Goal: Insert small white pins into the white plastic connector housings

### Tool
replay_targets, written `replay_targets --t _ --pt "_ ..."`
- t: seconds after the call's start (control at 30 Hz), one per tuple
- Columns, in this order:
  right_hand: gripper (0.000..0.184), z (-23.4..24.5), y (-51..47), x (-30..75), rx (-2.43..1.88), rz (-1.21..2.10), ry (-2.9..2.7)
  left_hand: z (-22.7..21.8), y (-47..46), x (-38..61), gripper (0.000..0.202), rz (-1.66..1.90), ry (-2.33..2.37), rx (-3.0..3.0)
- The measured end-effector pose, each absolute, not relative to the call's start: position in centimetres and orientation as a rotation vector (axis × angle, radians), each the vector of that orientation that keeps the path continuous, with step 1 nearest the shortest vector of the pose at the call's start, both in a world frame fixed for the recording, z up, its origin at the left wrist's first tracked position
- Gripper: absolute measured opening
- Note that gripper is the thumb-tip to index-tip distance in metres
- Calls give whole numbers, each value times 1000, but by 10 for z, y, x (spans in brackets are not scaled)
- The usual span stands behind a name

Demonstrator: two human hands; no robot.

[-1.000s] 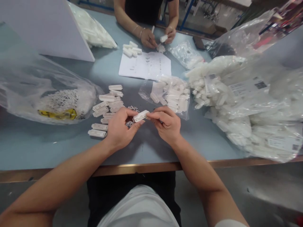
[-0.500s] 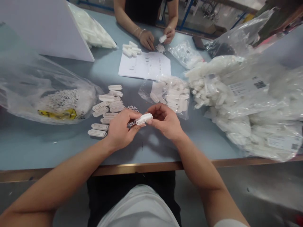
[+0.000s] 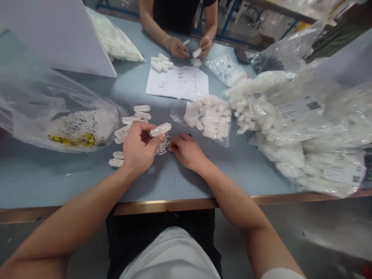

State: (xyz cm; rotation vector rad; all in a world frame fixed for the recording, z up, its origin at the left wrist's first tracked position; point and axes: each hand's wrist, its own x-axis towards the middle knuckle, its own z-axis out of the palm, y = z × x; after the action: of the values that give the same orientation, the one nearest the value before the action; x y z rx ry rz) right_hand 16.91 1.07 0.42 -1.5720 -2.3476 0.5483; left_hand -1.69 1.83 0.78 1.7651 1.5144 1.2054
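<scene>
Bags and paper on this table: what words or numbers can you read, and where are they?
No words can be read.
Label on the big clear bag: too small to read, beside a square code.
Lower label on that bag: too small.
Sheet of paper: printed marks too small.
Yellow patch on the left bag: too blurred.

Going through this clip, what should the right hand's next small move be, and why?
Probably pinch some of the small white pieces: the right hand looks empty and rests beside them, while the left hand holds up a white plastic connector housing with its holes showing.
</scene>
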Motion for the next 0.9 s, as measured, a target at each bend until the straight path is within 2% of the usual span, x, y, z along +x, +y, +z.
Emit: replay_targets --t 0.23,0.4,0.57,0.63,0.77,0.9 --pt "25 6 10 164 -1567 356 -2520 10 15 -11 30 1173 1549 1671" --pt "15 12 8 184 -1540 529 -2136 15 13 -10 29 1083 1585 1742" --pt "10 22 1 197 -1329 576 -1735 17 11 -9 26 989 1522 1907" --pt "9 28 -4 197 -1241 526 -1758 16 9 -8 27 958 1467 1969" --pt "18 31 -10 194 -1123 348 -1915 17 7 -6 33 896 1409 2055" --pt "15 24 -10 191 -1087 143 -1956 19 5 -4 32 837 1407 2065"
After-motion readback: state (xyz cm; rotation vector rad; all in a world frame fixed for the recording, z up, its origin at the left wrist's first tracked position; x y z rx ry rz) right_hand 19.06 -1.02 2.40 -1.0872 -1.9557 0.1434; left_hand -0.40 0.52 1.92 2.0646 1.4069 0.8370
